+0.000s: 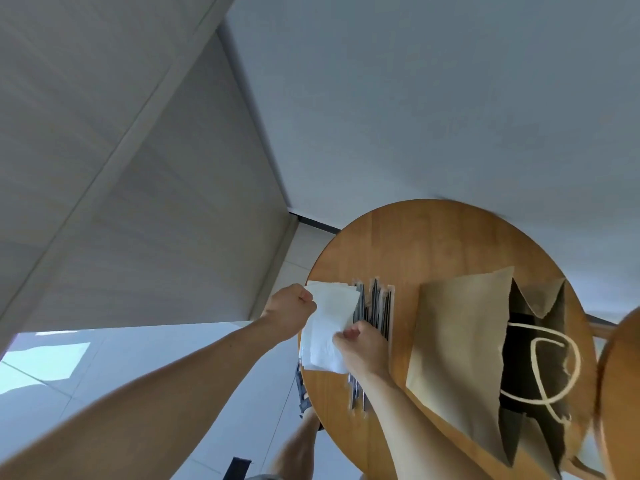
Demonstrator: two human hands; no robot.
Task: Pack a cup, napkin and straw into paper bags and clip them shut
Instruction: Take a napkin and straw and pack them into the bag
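A white napkin (327,327) is held over the left edge of the round wooden table (426,244). My left hand (291,310) pinches its upper left corner. My right hand (360,344) pinches its right edge. More white napkins lie stacked under it. Several dark straws (375,306) in clear wrappers lie side by side just right of the napkins, partly hidden by my right hand. A brown paper bag (460,341) lies on its side on the table's right half, mouth open to the right, with cream cord handles (554,368). No cup is in view.
A second wooden round edge (620,393) cuts in at the far right. Pale tiled floor (104,368) lies below the table's left side, and grey walls rise behind. My legs show under the table edge.
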